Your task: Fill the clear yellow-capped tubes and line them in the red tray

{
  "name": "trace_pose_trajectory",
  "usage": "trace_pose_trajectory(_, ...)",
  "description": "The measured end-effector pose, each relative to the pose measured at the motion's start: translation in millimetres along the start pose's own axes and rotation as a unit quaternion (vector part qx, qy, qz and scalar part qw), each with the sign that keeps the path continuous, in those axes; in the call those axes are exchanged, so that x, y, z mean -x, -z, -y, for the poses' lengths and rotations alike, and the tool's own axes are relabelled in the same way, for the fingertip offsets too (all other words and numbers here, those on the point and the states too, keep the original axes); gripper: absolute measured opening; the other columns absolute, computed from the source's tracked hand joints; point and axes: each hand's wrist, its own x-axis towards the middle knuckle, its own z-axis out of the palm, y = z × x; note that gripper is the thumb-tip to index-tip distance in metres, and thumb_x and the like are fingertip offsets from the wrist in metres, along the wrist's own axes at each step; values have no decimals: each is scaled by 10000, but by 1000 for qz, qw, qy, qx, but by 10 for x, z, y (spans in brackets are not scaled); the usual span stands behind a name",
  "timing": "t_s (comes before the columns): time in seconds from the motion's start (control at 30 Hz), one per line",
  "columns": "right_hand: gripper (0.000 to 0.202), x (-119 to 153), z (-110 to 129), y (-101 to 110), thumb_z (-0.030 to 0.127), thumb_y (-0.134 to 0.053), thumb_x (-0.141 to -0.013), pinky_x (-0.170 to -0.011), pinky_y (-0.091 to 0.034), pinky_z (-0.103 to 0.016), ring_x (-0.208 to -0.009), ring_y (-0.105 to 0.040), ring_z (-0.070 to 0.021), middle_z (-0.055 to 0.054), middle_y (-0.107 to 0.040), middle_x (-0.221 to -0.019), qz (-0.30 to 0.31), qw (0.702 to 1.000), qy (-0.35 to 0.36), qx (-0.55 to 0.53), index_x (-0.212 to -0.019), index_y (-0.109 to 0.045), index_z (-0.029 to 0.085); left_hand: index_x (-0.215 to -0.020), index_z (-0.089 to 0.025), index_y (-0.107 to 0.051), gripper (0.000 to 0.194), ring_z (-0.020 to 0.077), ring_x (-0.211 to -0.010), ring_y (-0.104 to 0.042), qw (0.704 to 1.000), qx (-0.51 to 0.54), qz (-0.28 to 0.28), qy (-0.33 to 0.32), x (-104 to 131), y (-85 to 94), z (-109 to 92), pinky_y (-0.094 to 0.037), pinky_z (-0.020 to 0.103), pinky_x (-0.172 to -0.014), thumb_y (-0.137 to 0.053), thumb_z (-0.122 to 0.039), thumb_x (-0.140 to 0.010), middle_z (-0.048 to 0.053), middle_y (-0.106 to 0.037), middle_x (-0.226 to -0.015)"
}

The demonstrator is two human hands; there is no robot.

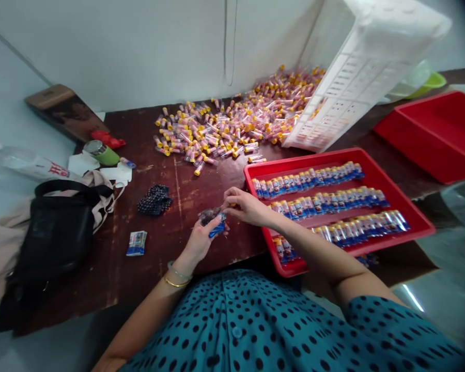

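Observation:
My left hand [200,241] is closed around a small blue and clear plastic packet [217,229] above the table's front part. At the packet's upper edge are the pinched fingers of my right hand [245,206]; what exactly lies between the fingertips is too small to make out. A small stack of blue and white labels or packets [136,243] lies left of my hands. To the right, a red tray [362,154] holds rows of yellow-capped tubes in blue packets [325,202]. Many loose clear tubes with yellow caps [217,132] are heaped behind my hands.
A white plastic basket [335,103] leans over the heap. Another red tray [434,132] stands far right. At left are a black bag [56,232], a green cup [104,154], a clear bottle [31,163] and a dark patterned cloth [155,200].

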Motion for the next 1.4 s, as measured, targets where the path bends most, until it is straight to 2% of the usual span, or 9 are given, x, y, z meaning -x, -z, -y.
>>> trace_pose_trajectory(0.07, 110, 39, 5, 25, 220, -595, -918, -880, -486, -303, -935, -593, -169, -73, -543, -1049, 39, 999, 15, 18, -939, -689, 166, -895, -124, -711, 295, 206, -656, -691, 997, -40, 62, 38, 32, 21, -11, -562, 324, -610, -793, -335, -707, 64, -731, -713)
trace_pose_trajectory(0.13, 132, 73, 11, 29, 265, -631, -903, -870, -489, -299, -927, -600, -171, -81, -547, -1067, 47, 998, 15, 32, -965, -688, 163, -830, -120, -705, 256, 196, -633, -677, 993, -75, 82, 35, 44, 31, 7, -556, 313, -599, -794, -328, -710, 65, -721, -676)
trace_pose_trajectory(0.37, 154, 150, 15, 23, 275, -627, -911, -829, -481, -270, -842, -601, -143, -61, -574, -990, 19, 999, -20, 24, -835, -688, 156, -867, -129, -729, 278, 157, -635, -660, 999, -29, -18, -28, 41, -37, 125, -548, 292, -618, -834, -279, -657, 35, -735, -752)
trace_pose_trajectory(0.67, 169, 245, -12, 129, 288, -609, -919, -863, -477, -290, -878, -602, -156, -63, -573, -979, 18, 999, -46, -12, -841, -683, 157, -852, -128, -764, 273, 154, -613, -642, 998, -58, 4, -6, 8, 19, 67, -543, 292, -600, -850, -264, -631, 59, -752, -791)
trace_pose_trajectory(0.9, 154, 313, -16, 191, 305, -612, -919, -920, -466, -322, -961, -595, -170, -65, -593, -1001, -66, 992, -72, -74, -939, -690, 174, -718, -151, -698, 269, 147, -642, -633, 999, -12, -44, -19, -50, 15, 110, -505, 251, -569, -891, -191, -535, 0, -709, -701)
trace_pose_trajectory(1.0, 187, 311, -1, 112, 344, -697, -855, -929, -462, -316, -978, -592, -175, -63, -584, -1028, -55, 994, -64, -63, -926, -688, 172, -738, -163, -695, 279, 143, -704, -655, 999, 16, -38, -17, -48, -18, 137, -523, 262, -676, -883, -161, -532, -18, -709, -726)
trace_pose_trajectory(1.13, 146, 315, -13, -30, 294, -618, -907, -863, -474, -304, -919, -601, -166, -62, -573, -1011, -45, 996, -61, -55, -865, -682, 170, -871, -170, -736, 359, 152, -812, -674, 998, 66, -7, 4, 15, -69, 153, -521, 287, -823, -870, -147, -539, 10, -745, -853)
trace_pose_trajectory(1.27, 129, 317, -57, -74, 292, -616, -904, -834, -480, -316, -914, -600, -180, -65, -574, -1010, -32, 995, -70, -56, -854, -672, 187, -812, -149, -725, 281, 160, -710, -667, 998, 62, -11, 25, 43, -34, 165, -544, 293, -687, -866, -219, -579, 17, -718, -776)
trace_pose_trajectory(1.4, 118, 311, -68, -76, 278, -613, -902, -828, -483, -314, -899, -602, -174, -65, -578, -1008, -30, 995, -74, -52, -852, -668, 186, -779, -121, -722, 261, 151, -575, -626, 1000, -18, -20, -6, 27, 39, 203, -534, 293, -557, -837, -319, -653, 32, -704, -693)
